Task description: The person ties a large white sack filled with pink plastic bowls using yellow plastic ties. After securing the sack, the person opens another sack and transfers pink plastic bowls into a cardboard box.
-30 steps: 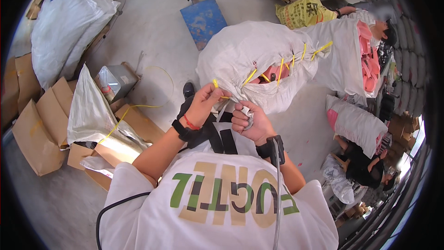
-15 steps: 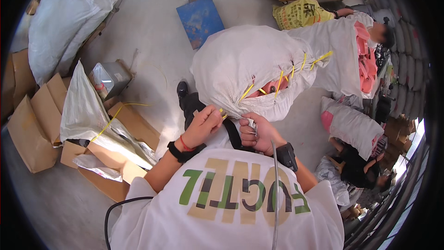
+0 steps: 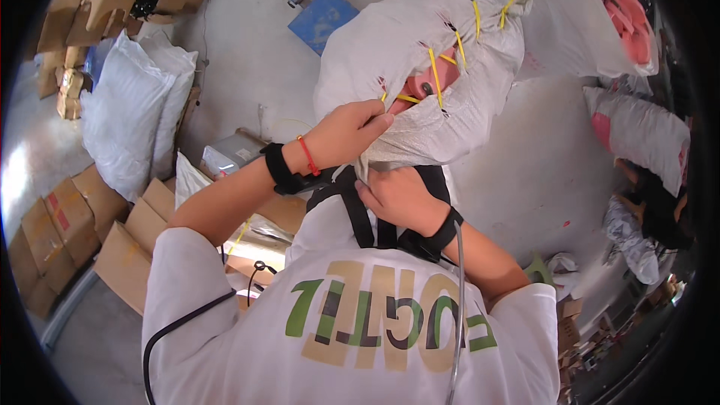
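Observation:
In front of me stands a bulging white woven sack (image 3: 375, 45). Its mouth is laced with yellow strapping (image 3: 435, 77), and pink pieces (image 3: 426, 82) show through the gap. My left hand (image 3: 349, 133) is closed at the near end of that gap, thumb and fingers on the sack's edge beside a yellow stitch; whether strapping is also in its grip is hidden. Just below, my right hand (image 3: 401, 196) is closed on a bunched corner of the same sack, at the near end of its mouth.
A blue platform scale (image 3: 322, 21) stands beyond the sack. At left are full white bags (image 3: 124, 109) and cardboard boxes (image 3: 67, 217). An open sack of pink pieces (image 3: 570, 22) is at far right. A person in black (image 3: 660, 202) is near another sack at right.
My left hand has moved up and right along the sack's mouth, away from the loose end. My right hand has turned and still grips the corner. The view has shifted, with the sack now higher.

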A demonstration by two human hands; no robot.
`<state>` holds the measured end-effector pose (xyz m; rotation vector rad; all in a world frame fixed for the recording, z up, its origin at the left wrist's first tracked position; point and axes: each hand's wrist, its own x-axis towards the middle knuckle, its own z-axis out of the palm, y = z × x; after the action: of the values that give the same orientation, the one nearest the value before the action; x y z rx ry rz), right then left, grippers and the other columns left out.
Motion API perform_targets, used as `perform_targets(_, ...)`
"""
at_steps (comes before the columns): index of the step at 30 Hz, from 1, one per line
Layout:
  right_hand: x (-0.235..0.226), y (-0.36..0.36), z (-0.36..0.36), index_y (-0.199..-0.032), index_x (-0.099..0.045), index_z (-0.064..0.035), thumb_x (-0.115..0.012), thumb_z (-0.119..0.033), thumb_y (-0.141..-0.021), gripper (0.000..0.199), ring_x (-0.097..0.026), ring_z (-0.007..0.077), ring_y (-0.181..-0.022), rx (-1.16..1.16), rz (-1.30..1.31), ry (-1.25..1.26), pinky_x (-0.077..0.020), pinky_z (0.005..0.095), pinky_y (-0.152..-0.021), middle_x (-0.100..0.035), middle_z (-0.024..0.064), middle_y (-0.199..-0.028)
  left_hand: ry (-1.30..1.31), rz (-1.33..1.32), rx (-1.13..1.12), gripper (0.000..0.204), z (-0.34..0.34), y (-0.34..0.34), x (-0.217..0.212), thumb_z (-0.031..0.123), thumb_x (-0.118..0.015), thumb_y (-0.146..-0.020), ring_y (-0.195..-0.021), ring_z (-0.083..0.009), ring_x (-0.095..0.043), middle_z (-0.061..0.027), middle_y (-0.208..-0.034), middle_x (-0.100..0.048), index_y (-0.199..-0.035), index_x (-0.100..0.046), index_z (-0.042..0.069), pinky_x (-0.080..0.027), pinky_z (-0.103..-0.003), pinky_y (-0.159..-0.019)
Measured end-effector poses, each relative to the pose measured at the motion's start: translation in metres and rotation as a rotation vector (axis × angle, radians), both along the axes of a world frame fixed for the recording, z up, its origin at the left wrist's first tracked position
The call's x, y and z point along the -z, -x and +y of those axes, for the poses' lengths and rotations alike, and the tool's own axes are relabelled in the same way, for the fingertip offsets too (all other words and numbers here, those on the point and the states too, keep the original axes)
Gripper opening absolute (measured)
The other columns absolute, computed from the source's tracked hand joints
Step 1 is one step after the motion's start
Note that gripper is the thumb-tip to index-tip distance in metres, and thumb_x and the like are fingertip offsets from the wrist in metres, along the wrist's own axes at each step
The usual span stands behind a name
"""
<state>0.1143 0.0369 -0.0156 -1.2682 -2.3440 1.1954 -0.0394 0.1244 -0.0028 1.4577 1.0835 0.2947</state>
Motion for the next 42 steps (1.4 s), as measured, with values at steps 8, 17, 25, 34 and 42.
perform_targets(8, 0.037, 0.039, -0.021, -0.090, -0.058, 0.0028, -0.056, -0.022, -0.085, 0.025, -0.060, 0.0351, -0.083, 0.349, 0.318, -0.066, -0.0469, 0.0418, -0.071, -0.059, 0.0213, -0.085, -0.768, 0.219, 0.629, 0.019, -0.013, -0.049, 0.028, 0.026, -0.059, -0.085, -0.076, -0.0249, -0.053, -0.0044, -0.070, -0.054, -0.076, -0.057, 0.009, -0.040, -0.038, -0.069)
perform_targets(17, 0.004, -0.083, -0.056, -0.096, -0.053, 0.0032, -0.056, -0.021, -0.089, 0.025, -0.058, 0.0289, -0.057, 0.864, 0.409, 0.452, -0.0447, 0.0348, -0.055, -0.057, 0.0151, -0.063, -0.887, -0.009, 0.649, 0.013, -0.033, -0.068, 0.049, 0.025, -0.065, -0.076, -0.086, -0.0214, -0.047, 0.0006, -0.075, -0.051, -0.077, -0.059, 0.013, -0.035, -0.037, -0.084)
perform_targets(25, 0.015, -0.054, -0.026, -0.092, -0.057, 0.0036, -0.052, -0.017, -0.093, 0.021, -0.062, 0.0193, -0.060, 0.870, 0.590, 0.579, -0.0482, 0.0293, -0.054, -0.062, 0.0130, -0.068, -0.931, -0.023, 0.566, 0.017, -0.020, -0.051, 0.051, 0.016, -0.070, -0.069, -0.084, -0.0239, -0.047, -0.0016, -0.078, -0.052, -0.076, -0.056, 0.009, -0.037, -0.039, -0.082)
perform_targets(34, 0.013, -0.044, -0.026, -0.089, -0.054, 0.0033, -0.047, -0.016, -0.094, 0.021, -0.059, 0.0363, -0.059, 0.802, 0.144, 0.223, -0.0465, 0.0409, -0.055, -0.060, 0.0183, -0.069, -0.825, 0.302, 0.177, 0.037, -0.071, -0.010, 0.025, 0.006, -0.071, -0.064, -0.100, -0.0320, -0.050, -0.0094, -0.100, -0.055, -0.097, -0.055, 0.006, -0.039, -0.043, -0.090)
perform_targets(42, -0.006, -0.030, 0.005, -0.083, -0.051, -0.0023, -0.041, -0.025, -0.098, 0.029, -0.052, 0.0138, -0.052, 0.615, 0.851, 0.820, -0.0378, 0.0289, -0.047, -0.055, 0.0052, -0.067, -0.611, 0.457, 0.135, 0.024, -0.093, 0.004, 0.006, 0.007, -0.056, -0.076, -0.080, -0.0308, -0.059, -0.0112, -0.084, -0.061, -0.099, -0.054, 0.005, -0.048, -0.041, -0.066)
